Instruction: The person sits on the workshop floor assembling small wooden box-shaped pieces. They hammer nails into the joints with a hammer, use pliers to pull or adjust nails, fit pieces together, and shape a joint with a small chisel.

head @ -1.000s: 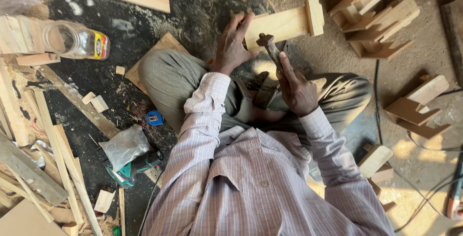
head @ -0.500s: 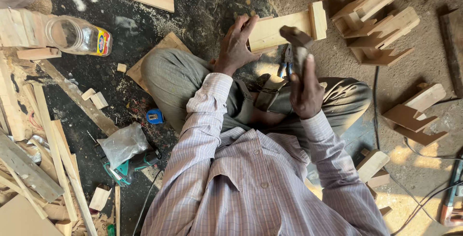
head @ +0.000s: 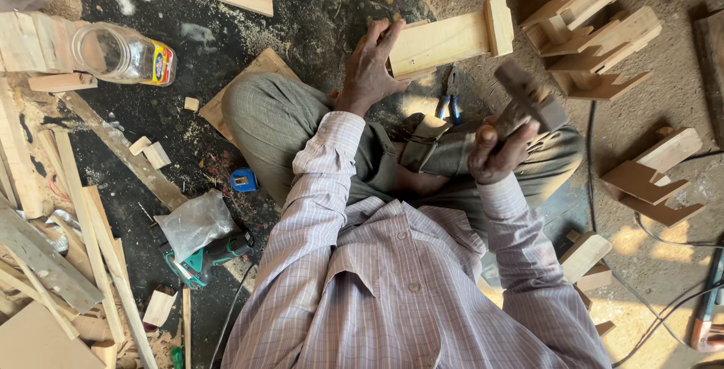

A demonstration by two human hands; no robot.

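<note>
Up ahead on the floor, the wooden block (head: 445, 41) lies with its long axis running left to right, pinned at its left end by the left hand (head: 373, 67). Right hand (head: 494, 154) grips a hammer (head: 528, 101), raised nearer the body, just right of the block.

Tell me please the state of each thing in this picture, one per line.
left hand: pressing on the wooden piece
wooden piece: lying flat on the floor
right hand: gripping the hammer
hammer: raised, tilted
plastic jar: on its side
pliers: lying on the floor
</note>
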